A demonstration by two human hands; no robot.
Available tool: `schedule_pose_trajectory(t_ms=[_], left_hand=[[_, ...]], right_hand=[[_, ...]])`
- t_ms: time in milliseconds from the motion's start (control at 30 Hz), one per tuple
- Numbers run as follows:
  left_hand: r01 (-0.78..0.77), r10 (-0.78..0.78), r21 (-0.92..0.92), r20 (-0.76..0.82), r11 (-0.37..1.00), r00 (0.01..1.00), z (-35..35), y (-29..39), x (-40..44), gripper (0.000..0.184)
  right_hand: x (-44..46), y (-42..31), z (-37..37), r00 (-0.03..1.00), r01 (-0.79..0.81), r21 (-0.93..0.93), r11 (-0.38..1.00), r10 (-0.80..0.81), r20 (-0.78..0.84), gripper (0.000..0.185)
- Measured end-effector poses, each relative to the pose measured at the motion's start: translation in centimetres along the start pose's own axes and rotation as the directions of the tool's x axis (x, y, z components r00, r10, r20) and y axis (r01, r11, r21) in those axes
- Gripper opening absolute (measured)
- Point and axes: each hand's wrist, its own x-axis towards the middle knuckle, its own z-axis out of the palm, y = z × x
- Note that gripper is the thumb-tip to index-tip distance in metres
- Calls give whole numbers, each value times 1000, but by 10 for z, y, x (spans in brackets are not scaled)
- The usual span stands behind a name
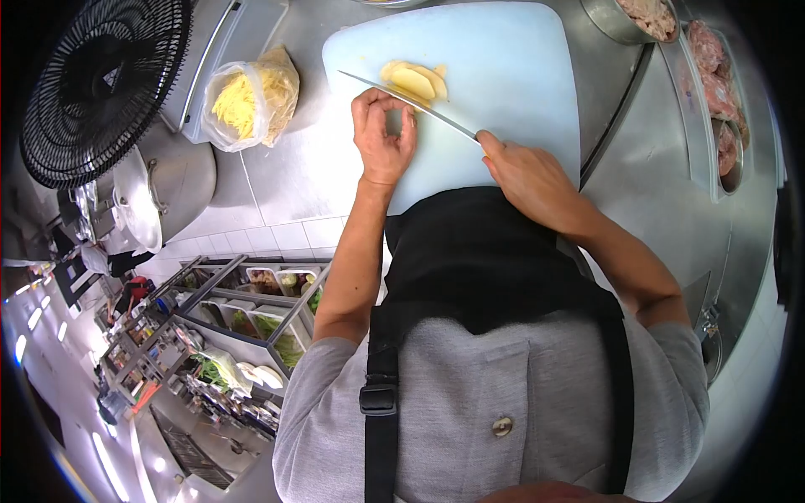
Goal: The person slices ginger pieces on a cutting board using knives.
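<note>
Pale yellow slices (413,80), possibly ginger or potato, lie overlapping on a light blue cutting board (511,67). A long kitchen knife (449,122) slants across their near side, its tip toward the upper left. My right hand (528,180) is closed around the handle, which it mostly covers. My left hand (384,138) is curled at the near side of the blade, thumb and fingers bent into a ring. Its fingertips come close to the slices; whatever they pinch is hidden. Left of the board, a clear plastic bag (281,101) holds yellow shreds (237,107).
A black fan (105,84) and a large metal pot (184,184) stand at the left. At the right are a metal bowl of meat (650,17) and a tray with bagged meat (713,71). Lower left, shelves hold vegetable containers (268,323); people are farther off.
</note>
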Motion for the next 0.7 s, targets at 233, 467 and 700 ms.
schedule_pose_trajectory(t_ms=[233, 467, 700], left_hand=[[-4, 4, -19, -16, 1000, 1000, 2, -2, 0, 18], [-29, 29, -5, -3, 1000, 1000, 0, -2, 0, 18], [-14, 13, -21, -5, 1000, 1000, 3, -1, -2, 17]], right_hand=[[15, 2, 14, 995, 56, -39, 998, -59, -75, 12], [50, 6, 24, 1000, 22, -39, 999, -23, -22, 18], [37, 3, 12, 998, 45, 20, 999, -44, -48, 21]])
